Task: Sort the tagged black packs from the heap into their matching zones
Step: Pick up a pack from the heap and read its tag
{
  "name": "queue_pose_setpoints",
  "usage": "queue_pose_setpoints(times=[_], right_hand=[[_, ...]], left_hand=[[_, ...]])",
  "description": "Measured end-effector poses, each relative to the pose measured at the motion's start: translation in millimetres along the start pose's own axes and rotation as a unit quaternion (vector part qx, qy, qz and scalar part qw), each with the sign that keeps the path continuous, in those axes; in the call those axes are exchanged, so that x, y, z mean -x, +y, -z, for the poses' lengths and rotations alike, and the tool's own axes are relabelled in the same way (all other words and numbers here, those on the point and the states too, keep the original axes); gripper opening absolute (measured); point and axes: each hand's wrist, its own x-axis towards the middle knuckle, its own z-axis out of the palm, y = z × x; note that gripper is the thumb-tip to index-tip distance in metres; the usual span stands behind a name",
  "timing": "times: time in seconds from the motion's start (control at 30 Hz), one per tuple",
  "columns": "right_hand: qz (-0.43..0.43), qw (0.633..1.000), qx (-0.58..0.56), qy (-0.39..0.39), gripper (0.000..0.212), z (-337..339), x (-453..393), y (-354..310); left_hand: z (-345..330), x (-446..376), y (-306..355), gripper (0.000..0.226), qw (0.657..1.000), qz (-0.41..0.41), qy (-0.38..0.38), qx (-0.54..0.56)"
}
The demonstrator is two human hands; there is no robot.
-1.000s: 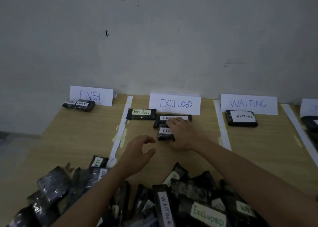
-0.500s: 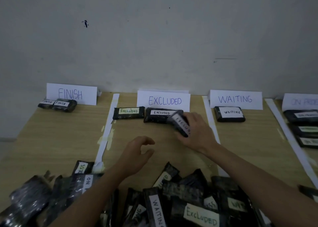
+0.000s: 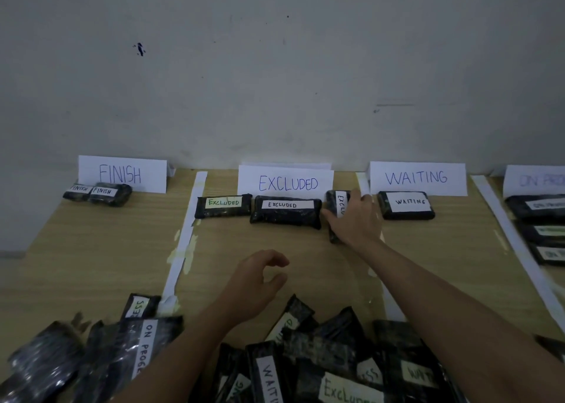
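A grey wall [image 3: 275, 66] fills the upper half of the frame, and a wooden table [image 3: 91, 249] spreads below it, split by white paper strips [image 3: 183, 240] into zones. The heap [image 3: 321, 356] of black packs runs along the bottom edge, cut off by the frame and partly hidden under both forearms; most of its tags are only partly readable. At the right edge, a stack of packs [image 3: 541, 228] sits below a sign [image 3: 535, 181] cropped after "ON PRO". Signs reading FINISH [image 3: 122, 174], EXCLUDED [image 3: 286, 183] and WAITING [image 3: 417, 177] stand across mid-frame. Two packs tagged EXCLUDED [image 3: 286, 211] lie side by side under their sign. Right of them, the right hand [image 3: 356, 219] grips a third pack [image 3: 334, 207], turned lengthwise; the hand covers most of it, so only "EXCL" shows on its tag. The left hand [image 3: 256, 283], lower centre, hovers with fingers loosely curled around nothing. One WAITING pack [image 3: 406, 205] and two overlapping FINISH packs [image 3: 97, 193] lie in their zones.
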Motion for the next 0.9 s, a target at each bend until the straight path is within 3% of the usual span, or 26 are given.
queue_pose_setpoints(times=[0.1, 0.23, 0.33, 0.47, 0.63, 0.77, 0.9], right_hand=[[0.001, 1.000, -0.001, 0.014, 0.066, 2, 5, 1], [0.067, 0.997, -0.043, 0.026, 0.042, 11, 29, 12], [0.186, 0.974, -0.110, -0.074, 0.023, 20, 56, 22], [0.301, 0.927, -0.079, -0.211, 0.021, 28, 89, 31], [0.287, 0.913, -0.033, -0.288, 0.030, 24, 109, 19], [0.186, 0.929, 0.011, -0.319, 0.055, 13, 112, -6], [0.161, 0.939, -0.002, -0.304, 0.047, 7, 117, -17]], left_hand=[[-1, 1, 1, 0.020, 1.000, -0.001, -0.001, 0.002], [3, 4, 5, 0.020, 1.000, -0.019, 0.000, -0.014], [5, 11, 6, 0.022, 0.998, -0.035, -0.012, -0.045], [6, 27, 9, 0.023, 0.996, -0.037, -0.030, -0.073], [5, 42, 7, 0.025, 0.990, -0.039, -0.063, -0.117], [7, 51, 4, 0.027, 0.988, -0.020, -0.076, -0.134], [15, 56, 6, 0.030, 0.988, -0.028, -0.060, -0.138]])
